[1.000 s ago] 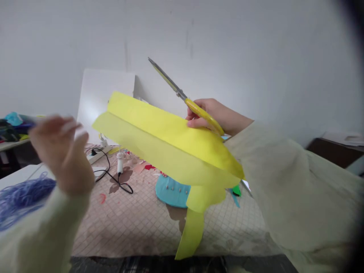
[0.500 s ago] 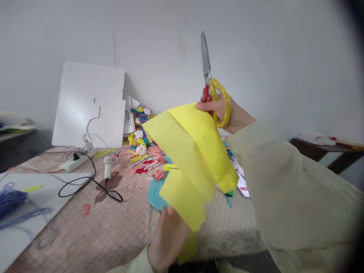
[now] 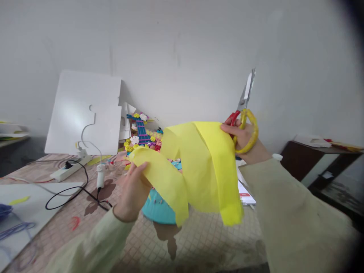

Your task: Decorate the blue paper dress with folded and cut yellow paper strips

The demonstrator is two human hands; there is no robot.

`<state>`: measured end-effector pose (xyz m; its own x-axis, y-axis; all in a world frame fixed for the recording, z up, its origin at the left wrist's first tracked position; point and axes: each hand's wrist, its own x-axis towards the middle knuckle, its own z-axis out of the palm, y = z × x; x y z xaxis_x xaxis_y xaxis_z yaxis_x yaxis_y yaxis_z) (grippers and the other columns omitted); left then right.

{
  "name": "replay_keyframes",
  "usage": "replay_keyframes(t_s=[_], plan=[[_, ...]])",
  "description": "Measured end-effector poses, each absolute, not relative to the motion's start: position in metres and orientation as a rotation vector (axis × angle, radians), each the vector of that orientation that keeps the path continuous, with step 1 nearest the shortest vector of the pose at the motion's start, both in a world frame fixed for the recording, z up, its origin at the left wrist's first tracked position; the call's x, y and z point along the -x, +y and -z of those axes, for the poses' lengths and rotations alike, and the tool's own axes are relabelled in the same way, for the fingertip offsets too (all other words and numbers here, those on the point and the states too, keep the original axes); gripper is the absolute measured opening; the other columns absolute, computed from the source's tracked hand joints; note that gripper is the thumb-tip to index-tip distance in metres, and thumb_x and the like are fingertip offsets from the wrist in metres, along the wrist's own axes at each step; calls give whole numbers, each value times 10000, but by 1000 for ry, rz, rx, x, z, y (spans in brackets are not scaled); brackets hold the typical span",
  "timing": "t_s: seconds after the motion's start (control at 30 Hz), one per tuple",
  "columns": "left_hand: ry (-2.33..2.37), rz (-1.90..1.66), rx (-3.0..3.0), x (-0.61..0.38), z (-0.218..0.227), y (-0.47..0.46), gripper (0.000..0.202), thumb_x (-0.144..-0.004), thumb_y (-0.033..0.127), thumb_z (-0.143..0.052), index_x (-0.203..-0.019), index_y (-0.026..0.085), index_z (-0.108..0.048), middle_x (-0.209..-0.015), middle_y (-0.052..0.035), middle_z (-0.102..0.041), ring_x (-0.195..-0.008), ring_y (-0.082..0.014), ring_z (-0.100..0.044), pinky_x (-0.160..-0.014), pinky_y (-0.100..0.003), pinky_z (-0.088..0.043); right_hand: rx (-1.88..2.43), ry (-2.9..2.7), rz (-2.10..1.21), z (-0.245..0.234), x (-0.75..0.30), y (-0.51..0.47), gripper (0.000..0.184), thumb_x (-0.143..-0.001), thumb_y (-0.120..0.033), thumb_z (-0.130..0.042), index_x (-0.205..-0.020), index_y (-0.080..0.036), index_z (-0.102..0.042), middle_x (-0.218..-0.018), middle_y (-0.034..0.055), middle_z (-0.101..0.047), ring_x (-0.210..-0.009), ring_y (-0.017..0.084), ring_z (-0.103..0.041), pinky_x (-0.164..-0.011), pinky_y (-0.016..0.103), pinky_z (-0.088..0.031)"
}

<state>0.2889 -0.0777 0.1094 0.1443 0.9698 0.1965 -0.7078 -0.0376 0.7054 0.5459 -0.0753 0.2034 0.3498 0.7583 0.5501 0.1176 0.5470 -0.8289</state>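
A wide strip of yellow crepe paper point(image 3: 204, 167) hangs in the air between my hands over the table. My left hand point(image 3: 132, 191) is closed on the strip's left end, fingers pinching the paper. My right hand point(image 3: 243, 138) grips the strip's right end and also holds scissors point(image 3: 246, 113) with yellow and red handles, blades shut and pointing up. Under the paper lies a turquoise felt piece point(image 3: 157, 208).
The checkered table point(image 3: 142, 242) carries a white power strip point(image 3: 66, 171) with a black cable, a white foam board point(image 3: 85, 113) leaning on the wall, a pile of colourful paper flowers point(image 3: 140, 136), blue yarn point(image 3: 8, 222) at left. A dark side table point(image 3: 313, 159) stands right.
My left hand rose from below the paper and took hold of its left end. My right hand with the scissors dropped and moved right, and the paper spread out into a draped band.
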Motion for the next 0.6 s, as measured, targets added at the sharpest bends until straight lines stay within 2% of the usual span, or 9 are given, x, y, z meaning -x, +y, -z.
replay_keyframes(t_s=[0.2, 0.33, 0.4, 0.5, 0.6], plan=[[531, -1257, -973, -285, -130, -26, 227, -796, 204, -446, -957, 204, -606, -909, -5, -652, -803, -187, -602, -658, -283, -482, 1065, -1121, -506, -138, -563, -43, 263, -507, -258, -700, -623, -218, -467, -579, -60, -464, -529, 112, -455, -526, 265, -397], [718, -1113, -1003, -290, -110, 18, 182, -830, 200, -434, -850, 140, -605, -843, -49, -626, -719, -150, -587, -616, -277, -476, 1165, -1118, -565, -86, -562, -17, 260, -521, -275, -698, -637, -202, -477, -596, -47, -496, -535, 121, -469, -545, 279, -403], [837, -1082, -996, -292, -90, 43, 176, -841, 254, -459, -883, 125, -572, -841, -41, -600, -688, -126, -569, -608, -285, -477, 1195, -1110, -597, -60, -559, -6, 263, -537, -285, -693, -658, -197, -477, -620, -42, -513, -556, 124, -491, -566, 282, -417], [987, -1008, -989, -296, -59, 76, 234, -832, 302, -493, -981, 128, -541, -929, -50, -580, -751, -139, -571, -643, -315, -490, 1237, -1105, -677, -28, -557, 6, 258, -591, -299, -685, -703, -186, -481, -614, -40, -525, -549, 121, -512, -550, 273, -432], [1059, -987, -991, -299, -35, 98, 265, -827, 286, -504, -1046, 139, -522, -1021, -67, -561, -839, -169, -568, -700, -356, -492, 1294, -1117, -792, -3, -556, 13, 195, -728, -315, -611, -774, -149, -520, -640, -29, -548, -537, 101, -527, -517, 251, -447]])
